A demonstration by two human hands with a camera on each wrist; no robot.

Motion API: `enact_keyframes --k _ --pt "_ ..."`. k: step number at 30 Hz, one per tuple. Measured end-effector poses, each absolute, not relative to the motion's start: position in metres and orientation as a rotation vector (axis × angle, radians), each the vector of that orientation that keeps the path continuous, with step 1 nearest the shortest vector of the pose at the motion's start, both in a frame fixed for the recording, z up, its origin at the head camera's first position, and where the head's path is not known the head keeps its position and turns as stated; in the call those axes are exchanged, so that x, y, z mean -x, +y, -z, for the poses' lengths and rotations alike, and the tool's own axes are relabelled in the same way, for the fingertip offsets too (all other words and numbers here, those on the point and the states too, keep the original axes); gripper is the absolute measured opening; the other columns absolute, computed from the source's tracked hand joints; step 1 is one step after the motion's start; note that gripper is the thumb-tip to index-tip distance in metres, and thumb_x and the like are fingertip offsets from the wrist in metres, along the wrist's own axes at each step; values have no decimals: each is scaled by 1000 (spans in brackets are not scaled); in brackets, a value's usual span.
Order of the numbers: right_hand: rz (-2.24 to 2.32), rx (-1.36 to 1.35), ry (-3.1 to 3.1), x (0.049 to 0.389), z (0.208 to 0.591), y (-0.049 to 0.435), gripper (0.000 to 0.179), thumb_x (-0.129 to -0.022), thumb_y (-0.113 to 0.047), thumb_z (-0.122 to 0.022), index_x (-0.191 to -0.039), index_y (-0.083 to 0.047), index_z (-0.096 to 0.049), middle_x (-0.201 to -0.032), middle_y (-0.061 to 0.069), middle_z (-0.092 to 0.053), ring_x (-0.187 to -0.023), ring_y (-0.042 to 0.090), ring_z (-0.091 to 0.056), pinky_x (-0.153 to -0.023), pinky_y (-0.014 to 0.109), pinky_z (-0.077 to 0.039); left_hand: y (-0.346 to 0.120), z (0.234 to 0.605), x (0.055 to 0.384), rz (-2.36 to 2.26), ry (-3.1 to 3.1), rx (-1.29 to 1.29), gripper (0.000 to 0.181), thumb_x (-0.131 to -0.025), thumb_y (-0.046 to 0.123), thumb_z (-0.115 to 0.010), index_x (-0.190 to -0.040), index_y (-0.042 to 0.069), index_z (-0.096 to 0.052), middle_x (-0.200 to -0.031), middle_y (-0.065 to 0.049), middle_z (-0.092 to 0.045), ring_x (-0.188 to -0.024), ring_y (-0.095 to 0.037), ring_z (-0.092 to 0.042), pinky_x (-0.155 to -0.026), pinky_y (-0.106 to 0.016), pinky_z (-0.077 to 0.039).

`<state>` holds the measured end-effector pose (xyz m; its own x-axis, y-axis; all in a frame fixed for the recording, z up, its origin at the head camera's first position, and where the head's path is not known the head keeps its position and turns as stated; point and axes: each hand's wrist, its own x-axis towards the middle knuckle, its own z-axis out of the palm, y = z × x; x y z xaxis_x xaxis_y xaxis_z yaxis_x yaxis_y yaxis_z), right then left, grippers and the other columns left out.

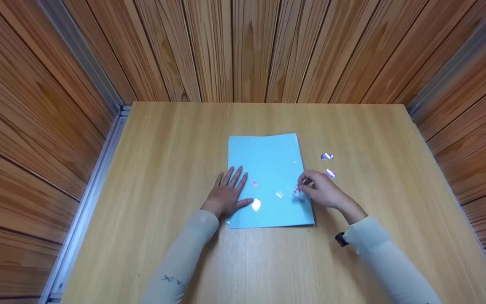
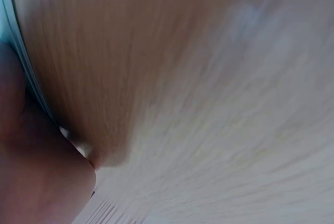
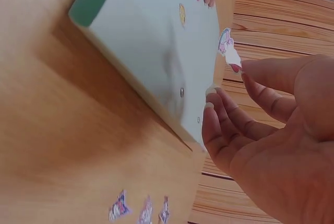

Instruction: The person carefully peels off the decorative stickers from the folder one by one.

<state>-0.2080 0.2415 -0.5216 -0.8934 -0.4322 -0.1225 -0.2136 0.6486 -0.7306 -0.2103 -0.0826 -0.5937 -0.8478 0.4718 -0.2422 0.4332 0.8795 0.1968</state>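
Observation:
A light-blue booklet [image 1: 268, 160] with visible thickness lies on the wooden table. My left hand [image 1: 226, 197] rests flat across its left edge, fingers spread, the thumb beside a shiny sticker [image 1: 256, 205]. Over the booklet's right side, my right hand [image 1: 322, 190] pinches a small cut-out sticker [image 3: 229, 51] between thumb and index finger. That sticker has a white body with pink and purple parts and stands just above the cover. Also on the cover are a pink sticker [image 1: 254, 183] and a pale glossy one [image 1: 279, 194]. The left wrist view catches only part of the left hand [image 2: 42, 177].
Right of the booklet, shiny purple stickers lie on the table [image 1: 365, 139], one farther back [image 1: 327, 156] and one [image 1: 330, 173] near the right hand. Wood-panelled walls [image 1: 251, 50] enclose the back and sides. A metal rail [image 1: 95, 185] runs along the table's left edge.

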Motion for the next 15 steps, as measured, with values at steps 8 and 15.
enact_keyframes --k 8,15 --pt "1087 500 2594 199 516 257 8 -102 -8 -61 -105 -3 -65 -106 8 -63 -96 24 -62 -74 33 -54 -83 599 212 -157 2760 -682 87 -101 71 -30 -166 20 0 -173 -6 9 -158 -33 11 -125 -57 1" --pt "1072 503 2607 189 517 274 9 -101 -7 -62 -108 -3 -66 -108 8 -64 -100 26 -63 -79 34 -56 -83 603 214 -165 2768 -688 88 -100 75 -27 -165 23 2 -172 -3 11 -158 -32 12 -125 -56 2"
